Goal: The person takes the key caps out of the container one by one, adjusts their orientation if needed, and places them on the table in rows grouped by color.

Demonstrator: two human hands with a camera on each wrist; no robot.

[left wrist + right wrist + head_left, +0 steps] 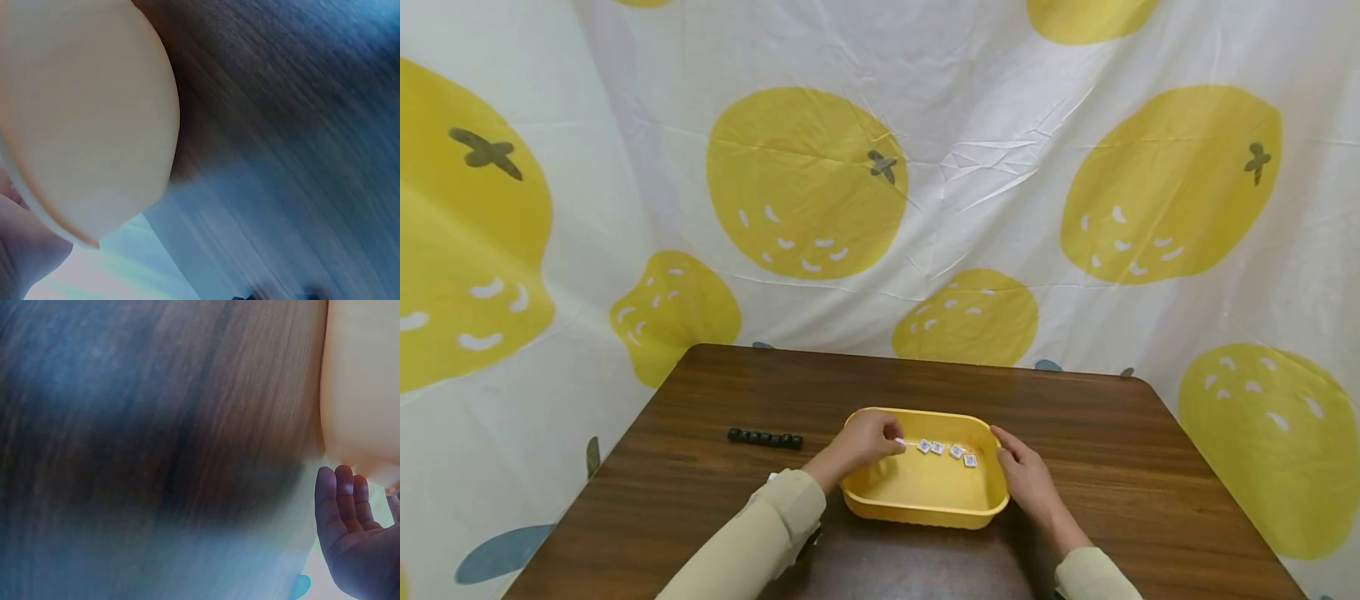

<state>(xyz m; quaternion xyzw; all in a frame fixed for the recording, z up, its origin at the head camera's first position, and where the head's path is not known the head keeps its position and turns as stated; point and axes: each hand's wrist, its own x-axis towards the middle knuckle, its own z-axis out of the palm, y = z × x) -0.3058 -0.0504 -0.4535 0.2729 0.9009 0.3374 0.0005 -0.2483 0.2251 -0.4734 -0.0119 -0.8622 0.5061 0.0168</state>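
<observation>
A yellow plastic tray (925, 510) lies on the table, with several small white square tiles (937, 448) bearing dark print strung across its floor. My left hand (865, 437) reaches over the tray's left side and pinches a white tile (900, 445) between thumb and fingertips. At the right side my right hand (1026, 479) holds the tray's rim, thumb at the edge. The right wrist view shows fingers (345, 497) against the tray's outer wall (362, 381). In the left wrist view the tray's wall (87, 112) hides most of the left hand (28, 244).
A row of several small black cube-shaped pieces (765, 438) lies left of the tray on the brown wooden table (1120, 450). A small white piece (771, 477) shows partly behind the left sleeve (775, 517). A lemon-print cloth (970, 200) hangs behind the table.
</observation>
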